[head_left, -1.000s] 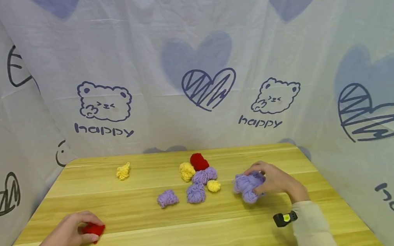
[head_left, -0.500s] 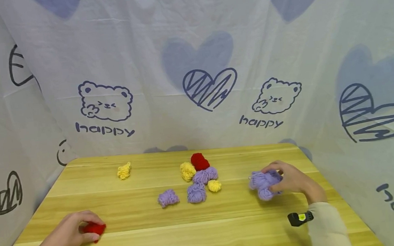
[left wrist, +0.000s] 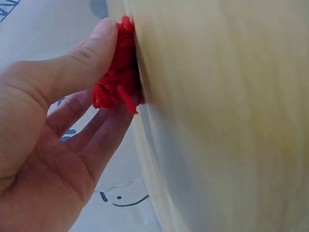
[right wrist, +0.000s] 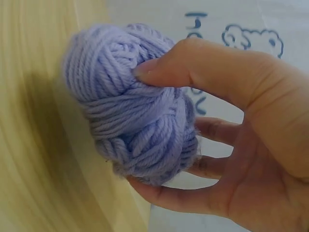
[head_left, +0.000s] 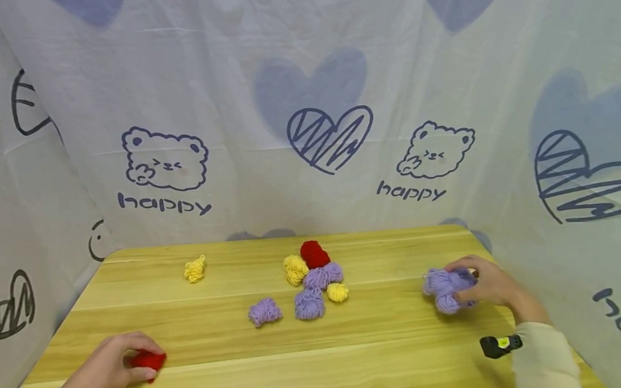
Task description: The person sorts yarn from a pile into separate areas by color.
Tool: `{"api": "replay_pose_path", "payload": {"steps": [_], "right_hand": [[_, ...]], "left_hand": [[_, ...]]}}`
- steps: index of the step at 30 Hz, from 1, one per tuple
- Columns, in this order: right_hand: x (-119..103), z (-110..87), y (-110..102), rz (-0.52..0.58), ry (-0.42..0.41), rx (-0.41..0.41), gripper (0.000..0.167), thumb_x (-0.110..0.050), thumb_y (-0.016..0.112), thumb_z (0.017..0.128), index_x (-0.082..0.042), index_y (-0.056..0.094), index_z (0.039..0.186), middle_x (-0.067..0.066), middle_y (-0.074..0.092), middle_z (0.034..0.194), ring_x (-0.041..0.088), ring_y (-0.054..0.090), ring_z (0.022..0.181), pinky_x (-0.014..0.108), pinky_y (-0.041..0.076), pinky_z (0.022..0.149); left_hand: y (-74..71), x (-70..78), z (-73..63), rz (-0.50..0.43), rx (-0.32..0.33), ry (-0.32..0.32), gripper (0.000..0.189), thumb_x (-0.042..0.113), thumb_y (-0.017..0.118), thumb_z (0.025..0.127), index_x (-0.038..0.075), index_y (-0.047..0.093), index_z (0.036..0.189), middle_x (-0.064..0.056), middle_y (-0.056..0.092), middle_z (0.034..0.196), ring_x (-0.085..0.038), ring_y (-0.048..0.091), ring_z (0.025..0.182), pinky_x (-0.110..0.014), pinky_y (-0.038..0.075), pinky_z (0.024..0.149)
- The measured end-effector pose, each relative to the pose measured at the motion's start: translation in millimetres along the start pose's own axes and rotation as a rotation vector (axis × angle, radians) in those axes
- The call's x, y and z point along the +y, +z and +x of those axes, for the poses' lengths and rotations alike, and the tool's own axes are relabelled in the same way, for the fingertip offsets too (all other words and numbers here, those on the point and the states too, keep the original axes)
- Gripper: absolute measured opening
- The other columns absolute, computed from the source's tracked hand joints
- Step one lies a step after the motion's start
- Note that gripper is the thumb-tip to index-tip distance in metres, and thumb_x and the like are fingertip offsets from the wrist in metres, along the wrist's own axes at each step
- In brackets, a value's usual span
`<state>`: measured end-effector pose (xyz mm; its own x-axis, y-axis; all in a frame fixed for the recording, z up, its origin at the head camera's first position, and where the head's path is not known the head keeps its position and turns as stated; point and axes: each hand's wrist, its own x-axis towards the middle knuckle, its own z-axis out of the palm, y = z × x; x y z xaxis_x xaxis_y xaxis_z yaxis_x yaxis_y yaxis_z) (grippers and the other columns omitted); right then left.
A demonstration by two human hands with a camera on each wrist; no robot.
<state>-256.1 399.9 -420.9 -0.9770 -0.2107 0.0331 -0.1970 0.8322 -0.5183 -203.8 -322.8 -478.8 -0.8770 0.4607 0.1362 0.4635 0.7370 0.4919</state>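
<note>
At the front left of the table, my left hand (head_left: 109, 365) pinches a small red yarn bundle (head_left: 149, 361) between thumb and fingers. The left wrist view has this red yarn (left wrist: 118, 72) right at the wooden surface, a loose strand sticking out. On the right side, my right hand (head_left: 490, 283) grips a lavender yarn ball (head_left: 446, 287). In the right wrist view the thumb presses on top of the lavender ball (right wrist: 130, 116) and the fingers curl under it; a shadow falls on the wood beside it.
Mid-table, a red ball (head_left: 314, 254), a yellow ball (head_left: 295, 270), two lavender balls (head_left: 309, 304) and a small yellow one (head_left: 337, 292) cluster together. Left of them lies a lavender bundle (head_left: 265, 312); a yellow bundle (head_left: 195, 269) sits far left. Printed cloth (head_left: 254, 186) surrounds the table (head_left: 282, 381).
My right hand has moved steadily to the right with the lavender yarn ball, away from the middle cluster. The left hand and its red yarn have stayed in place.
</note>
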Motion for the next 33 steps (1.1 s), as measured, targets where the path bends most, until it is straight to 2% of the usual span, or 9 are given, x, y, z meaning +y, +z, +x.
{"api": "replay_pose_path", "payload": {"steps": [4, 9, 11, 19, 25, 29, 33], "right_hand": [[16.7, -1.4, -5.6, -0.021, 0.034, 0.009, 0.061, -0.021, 0.09, 0.074, -0.004, 0.067, 0.129, 0.031, 0.056, 0.138, 0.042, 0.058, 0.115, 0.059, 0.054, 0.092], [35.1, -2.2, -12.8, -0.041, 0.073, 0.015, 0.062, -0.022, 0.089, 0.076, -0.002, 0.066, 0.13, 0.033, 0.055, 0.138, 0.039, 0.059, 0.108, 0.046, 0.054, 0.083], [40.6, -3.0, -15.3, -0.043, 0.085, 0.014, 0.061, -0.023, 0.088, 0.078, -0.002, 0.065, 0.131, 0.034, 0.055, 0.138, 0.039, 0.059, 0.106, 0.044, 0.054, 0.082], [54.6, -5.0, -21.8, -0.049, 0.082, 0.013, 0.061, -0.023, 0.087, 0.079, 0.001, 0.065, 0.131, 0.038, 0.051, 0.141, 0.045, 0.059, 0.111, 0.053, 0.055, 0.086], [63.4, -3.2, -19.1, -0.039, 0.141, -0.005, 0.064, -0.024, 0.085, 0.082, 0.002, 0.062, 0.136, 0.04, 0.048, 0.142, 0.046, 0.058, 0.112, 0.058, 0.054, 0.089], [67.8, -2.4, -14.2, -0.004, 0.181, -0.031, 0.068, -0.024, 0.083, 0.084, 0.002, 0.057, 0.141, 0.041, 0.045, 0.145, 0.051, 0.055, 0.118, 0.062, 0.051, 0.094], [67.9, -2.1, -11.9, 0.005, 0.181, -0.041, 0.069, -0.022, 0.082, 0.084, 0.004, 0.055, 0.143, 0.044, 0.042, 0.146, 0.056, 0.053, 0.122, 0.067, 0.049, 0.097]], "left_hand": [[0.4, 0.4, -0.5, 0.0, 0.006, 0.003, 0.027, 0.034, 0.087, 0.078, 0.023, 0.08, 0.101, 0.007, 0.075, 0.1, 0.007, 0.058, 0.088, -0.021, 0.052, 0.077], [1.3, -0.3, -0.3, -0.011, 0.0, 0.005, 0.027, 0.036, 0.087, 0.079, 0.023, 0.08, 0.102, 0.007, 0.075, 0.1, 0.008, 0.057, 0.088, -0.022, 0.053, 0.077], [1.6, -1.1, -0.5, -0.013, -0.002, 0.008, 0.027, 0.035, 0.087, 0.079, 0.023, 0.08, 0.102, 0.007, 0.074, 0.1, 0.008, 0.057, 0.088, -0.023, 0.053, 0.077], [2.1, -3.2, -0.4, -0.018, 0.018, 0.027, 0.027, 0.034, 0.087, 0.078, 0.022, 0.08, 0.102, 0.007, 0.074, 0.099, 0.008, 0.057, 0.088, -0.022, 0.053, 0.075], [1.5, -1.6, -0.6, -0.018, 0.013, 0.028, 0.027, 0.034, 0.087, 0.078, 0.022, 0.08, 0.101, 0.007, 0.074, 0.099, 0.008, 0.057, 0.088, -0.021, 0.053, 0.075], [1.1, -1.2, -0.3, -0.003, 0.011, 0.016, 0.028, 0.035, 0.088, 0.077, 0.023, 0.08, 0.101, 0.008, 0.074, 0.099, 0.009, 0.058, 0.089, -0.021, 0.053, 0.076], [1.8, -2.6, 0.0, 0.002, 0.024, 0.025, 0.027, 0.035, 0.088, 0.077, 0.023, 0.08, 0.1, 0.008, 0.075, 0.099, 0.009, 0.059, 0.089, -0.022, 0.054, 0.077]]}}
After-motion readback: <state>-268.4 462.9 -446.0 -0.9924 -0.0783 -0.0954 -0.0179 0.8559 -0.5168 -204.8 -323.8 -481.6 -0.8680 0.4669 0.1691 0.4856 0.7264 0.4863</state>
